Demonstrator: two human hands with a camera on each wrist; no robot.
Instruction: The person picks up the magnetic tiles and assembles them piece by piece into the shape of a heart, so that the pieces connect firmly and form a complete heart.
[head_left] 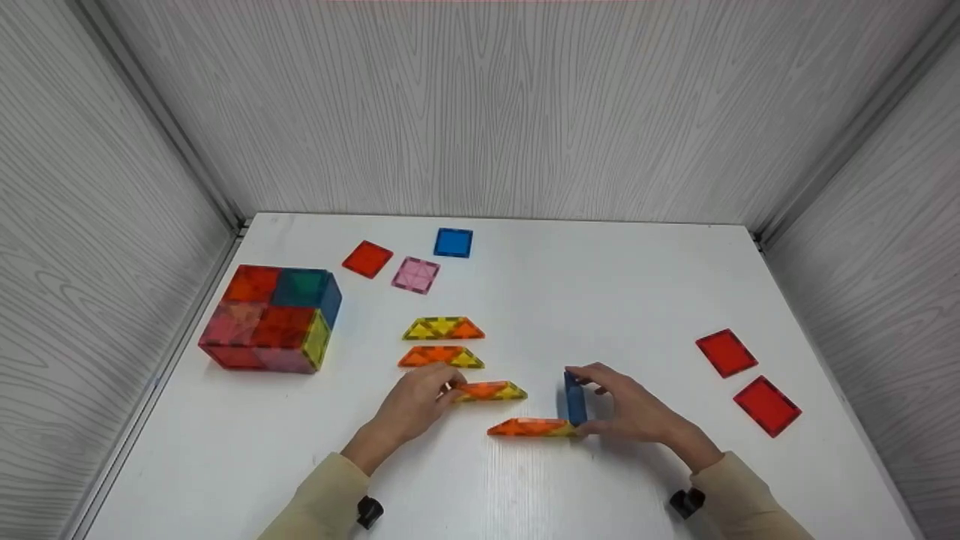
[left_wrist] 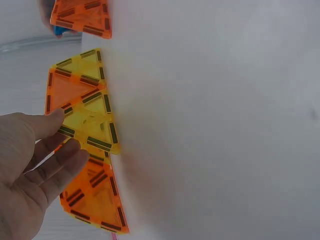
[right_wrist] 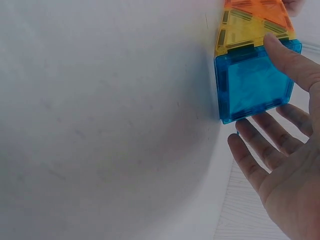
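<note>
My left hand (head_left: 416, 401) pinches the left end of an upright strip of orange and yellow triangular magnetic tiles (head_left: 491, 391). In the left wrist view the thumb lies on a yellow triangle (left_wrist: 90, 122) of that strip, the fingers behind it. My right hand (head_left: 634, 409) holds a blue square magnetic tile (head_left: 575, 401) standing on edge, thumb at its near end and fingertips at its far end. That tile meets the yellow end of the nearest orange and yellow strip (head_left: 529, 427) at a corner, as the right wrist view also shows the blue tile (right_wrist: 257, 82).
Two more triangle strips, one behind (head_left: 444, 328) the other (head_left: 431, 356), lie past my left hand. At left stands a multicoloured tile box (head_left: 259, 315). Loose red (head_left: 367, 259), pink (head_left: 415, 275) and blue (head_left: 453, 242) squares lie at the back; two red squares (head_left: 726, 352) lie right.
</note>
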